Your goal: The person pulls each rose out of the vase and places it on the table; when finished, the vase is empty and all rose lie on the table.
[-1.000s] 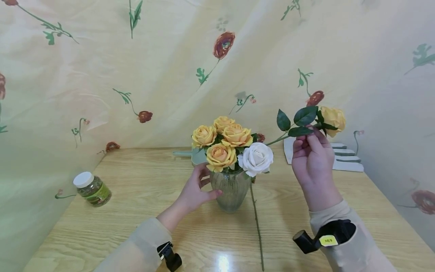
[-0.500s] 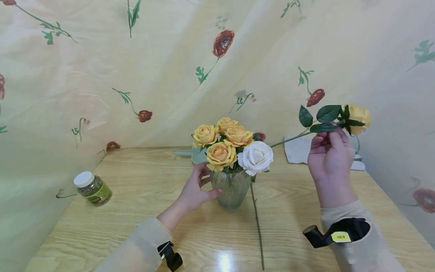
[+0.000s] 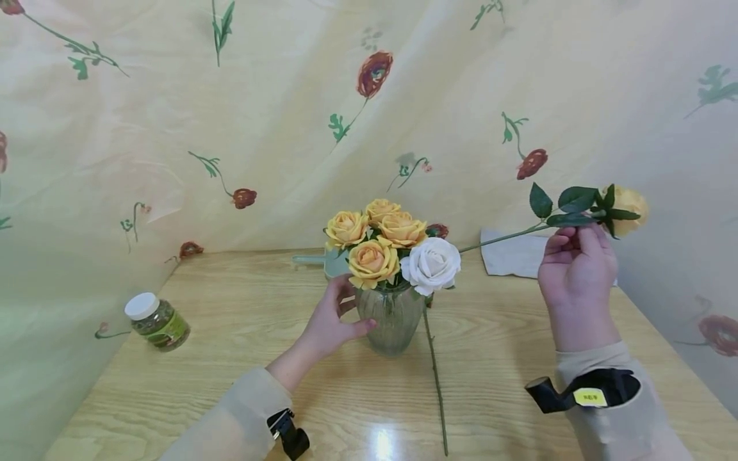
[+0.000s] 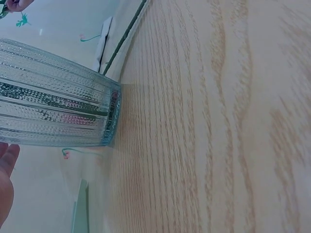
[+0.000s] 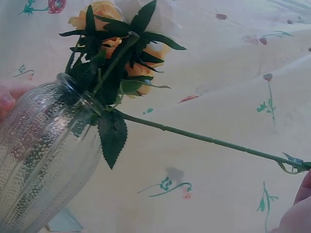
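My left hand grips the ribbed clear glass vase from its left side, thumb in front and fingers behind. The vase stands upright on the table, filled with several yellow roses and a white rose. Off to the right, my right hand pinches another yellow rose by its stem just below the bloom. That rose is held almost level, its green stem running left toward the vase's mouth. In the right wrist view a serrated leaf hangs over the vase's shoulder.
A long bare stem lies on the wooden table right of the vase, its far end hidden. The jar with a white lid stands at left. A pale green handled thing and a white flat thing lie at the back.
My right hand has moved to the right with the yellow rose, drawing its stem further out past the white rose. My left hand has stayed on the vase.
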A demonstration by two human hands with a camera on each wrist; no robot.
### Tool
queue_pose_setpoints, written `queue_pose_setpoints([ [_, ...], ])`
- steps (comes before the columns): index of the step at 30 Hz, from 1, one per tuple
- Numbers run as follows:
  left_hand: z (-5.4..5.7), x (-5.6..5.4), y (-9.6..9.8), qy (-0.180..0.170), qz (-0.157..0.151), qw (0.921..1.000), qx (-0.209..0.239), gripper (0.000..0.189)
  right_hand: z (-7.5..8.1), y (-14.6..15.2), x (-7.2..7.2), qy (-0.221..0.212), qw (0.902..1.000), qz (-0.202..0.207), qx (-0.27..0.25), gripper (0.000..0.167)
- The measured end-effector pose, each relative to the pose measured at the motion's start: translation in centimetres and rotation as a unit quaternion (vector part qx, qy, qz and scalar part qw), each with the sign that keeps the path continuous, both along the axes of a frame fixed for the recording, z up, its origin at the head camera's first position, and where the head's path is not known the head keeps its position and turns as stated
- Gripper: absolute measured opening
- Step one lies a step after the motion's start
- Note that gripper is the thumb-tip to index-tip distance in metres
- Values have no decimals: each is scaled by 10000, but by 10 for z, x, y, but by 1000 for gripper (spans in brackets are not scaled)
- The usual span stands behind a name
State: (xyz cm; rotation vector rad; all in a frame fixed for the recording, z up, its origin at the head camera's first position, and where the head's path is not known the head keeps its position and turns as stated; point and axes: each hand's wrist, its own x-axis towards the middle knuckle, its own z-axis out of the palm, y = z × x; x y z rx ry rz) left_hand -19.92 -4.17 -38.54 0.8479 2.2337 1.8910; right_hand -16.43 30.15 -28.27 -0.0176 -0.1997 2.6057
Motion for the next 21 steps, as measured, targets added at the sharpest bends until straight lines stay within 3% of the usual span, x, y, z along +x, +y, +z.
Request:
queue_pose_setpoints([
  [11, 3, 1, 0, -2, -14, 10000, 80, 81, -6, 31, 4, -476, 9984, -175, -261, 17],
  [21, 1, 0, 1, 146, -25, 9998, 131, 80, -25, 42, 6, -753, 9971, 14, 92, 23],
])
